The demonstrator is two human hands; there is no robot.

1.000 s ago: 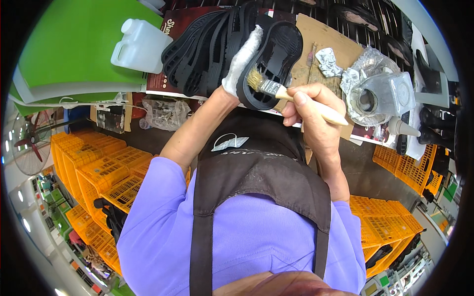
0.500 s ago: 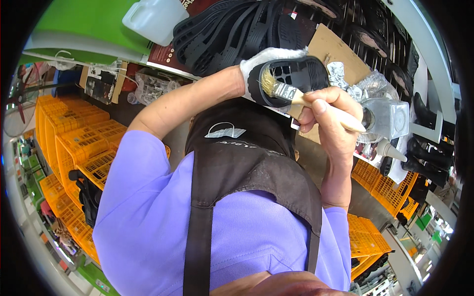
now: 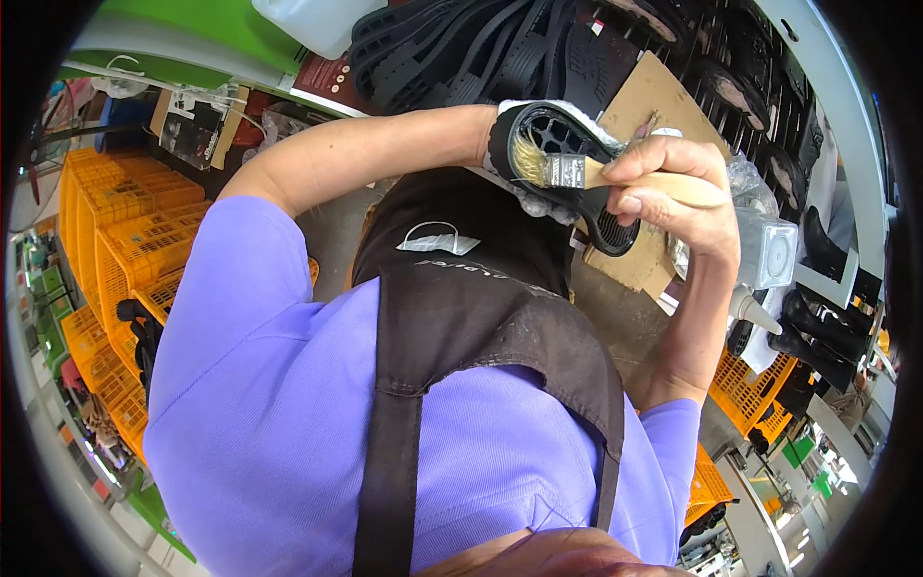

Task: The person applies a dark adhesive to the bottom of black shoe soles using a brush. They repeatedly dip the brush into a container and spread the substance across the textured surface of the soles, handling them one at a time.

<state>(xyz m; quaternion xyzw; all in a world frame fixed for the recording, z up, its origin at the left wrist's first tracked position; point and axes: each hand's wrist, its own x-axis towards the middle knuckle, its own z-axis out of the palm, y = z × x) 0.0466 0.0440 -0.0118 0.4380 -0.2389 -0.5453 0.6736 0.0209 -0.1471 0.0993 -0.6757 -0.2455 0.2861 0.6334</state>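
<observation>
I see orange crates [image 3: 159, 240] near the worktop [image 3: 327, 103]; by its near edge my gloved left grip [image 3: 546, 205] clasps the black sole [image 3: 577, 139], turned since earlier; my right grip [image 3: 700, 219] pinches the brush [image 3: 567, 171].

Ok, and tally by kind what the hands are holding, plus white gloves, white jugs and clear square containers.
Brush: 1
Shoe sole: 1, the one held
White glove: 1, partly hidden
White jug: 1, cut off by the top edge
Clear square container: 1
Total: 5
</observation>
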